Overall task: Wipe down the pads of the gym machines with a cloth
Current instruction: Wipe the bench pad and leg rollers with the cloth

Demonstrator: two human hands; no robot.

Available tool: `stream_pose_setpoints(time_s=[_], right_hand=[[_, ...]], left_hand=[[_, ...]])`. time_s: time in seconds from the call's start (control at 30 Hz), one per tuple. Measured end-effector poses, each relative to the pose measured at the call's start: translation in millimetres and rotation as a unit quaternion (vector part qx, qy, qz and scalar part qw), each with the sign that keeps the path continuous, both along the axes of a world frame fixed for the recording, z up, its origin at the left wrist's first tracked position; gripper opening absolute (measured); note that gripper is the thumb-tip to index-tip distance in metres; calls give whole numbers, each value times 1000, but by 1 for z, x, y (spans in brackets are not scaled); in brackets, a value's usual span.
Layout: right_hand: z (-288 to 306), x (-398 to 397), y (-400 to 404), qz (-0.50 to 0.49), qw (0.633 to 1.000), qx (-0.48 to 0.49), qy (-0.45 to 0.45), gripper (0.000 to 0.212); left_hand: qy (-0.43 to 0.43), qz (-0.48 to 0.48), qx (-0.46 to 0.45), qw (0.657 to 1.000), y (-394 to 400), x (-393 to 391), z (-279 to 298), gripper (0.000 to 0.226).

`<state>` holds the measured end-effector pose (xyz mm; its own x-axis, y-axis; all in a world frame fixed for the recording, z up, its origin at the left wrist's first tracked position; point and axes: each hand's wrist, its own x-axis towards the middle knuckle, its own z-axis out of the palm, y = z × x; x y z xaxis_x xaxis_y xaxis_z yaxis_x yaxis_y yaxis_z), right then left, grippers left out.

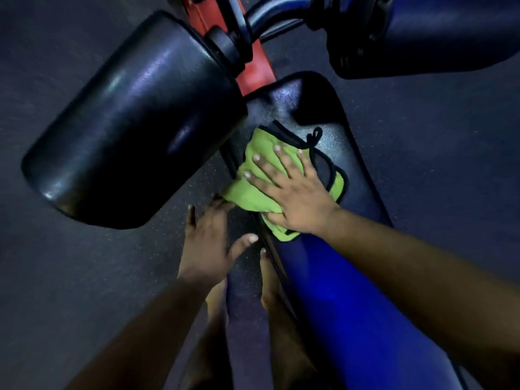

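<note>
The right hand point(292, 192) lies flat, palm down, on a green cloth point(253, 192), its fingers straight and spread, pressing the cloth onto a long blue pad point(337, 299) that runs from the near right toward the far middle of the scene. The cloth is bunched under the palm, has a dark trimmed edge and a small dark loop point(315, 137) at its far corner, and hangs slightly over the pad's left edge. The far end of the pad looks dark and shiny, the near part brighter blue. The left hand point(208, 243) hovers just left of the pad, near the cloth's left corner, released, with fingers extended and thumb out toward the pad; it holds nothing, and whether its fingertips touch the cloth cannot be told through the blur. To the far left a large black roller pad point(129, 122) sits on a dark arm, overlapping the blue pad's far left edge from above. Behind it a red frame point(253, 68) runs away from the camera, and another blue pad point(439, 32) fills the far right corner. Below is a dark speckled floor point(436, 136), with bare feet point(270, 291) beside the pad's left edge. No brand, label or writing can be read anywhere.
</note>
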<state>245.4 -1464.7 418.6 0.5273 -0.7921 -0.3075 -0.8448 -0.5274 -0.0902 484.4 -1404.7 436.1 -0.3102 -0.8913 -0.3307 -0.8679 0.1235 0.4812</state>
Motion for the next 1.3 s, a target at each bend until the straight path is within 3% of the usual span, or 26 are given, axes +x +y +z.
stream_pose_setpoints(time_s=[0.07,0.2,0.27,0.37,0.47,0.53,0.63,0.7,0.77,0.87,0.97,1.03,1.13,1.23,1.3], right_hand=[[-3,-4,-21,-25,999,-12,17,92],[0,38,-40,-253,967,4,-6,88],[-1,49,11,-222,975,8,-24,89],[5,25,126,-100,995,26,9,97],[11,-21,187,-119,991,38,40,111],[9,-45,167,-204,978,28,33,102],[1,-40,61,-374,928,3,-3,88],[-2,-20,-11,-384,923,7,-10,86],[-3,-19,-37,-335,942,8,3,85],[0,-54,25,-320,947,12,-5,86],[18,-81,150,-417,907,52,14,89],[26,-82,185,-458,885,76,35,90],[12,-64,119,-481,874,59,26,89],[-1,-34,44,-439,898,38,-1,88],[-1,-43,65,-411,911,28,0,86]], left_hand=[[6,-4,-14,1000,-2,2,5,79],[22,65,-17,998,-20,-7,8,70],[21,83,-5,996,-28,-12,11,69],[14,54,-11,998,-31,-22,15,68],[-11,-19,-24,999,-28,-31,18,77],[-16,-40,-28,999,-27,-36,13,85],[-33,-86,-48,995,-27,-44,-1,94],[-64,-124,-60,988,-28,-52,-11,100],[-84,-141,-48,985,-29,-59,-15,104],[-108,-159,-29,981,-27,-62,-11,107],[-135,-211,-13,968,-22,-61,-3,108],[-148,-238,-9,960,-18,-62,-1,109],[-143,-252,-22,957,-12,-64,-4,109],[-135,-247,-28,959,-7,-64,-10,108],[-124,-257,-20,958,-2,-63,-11,108]])
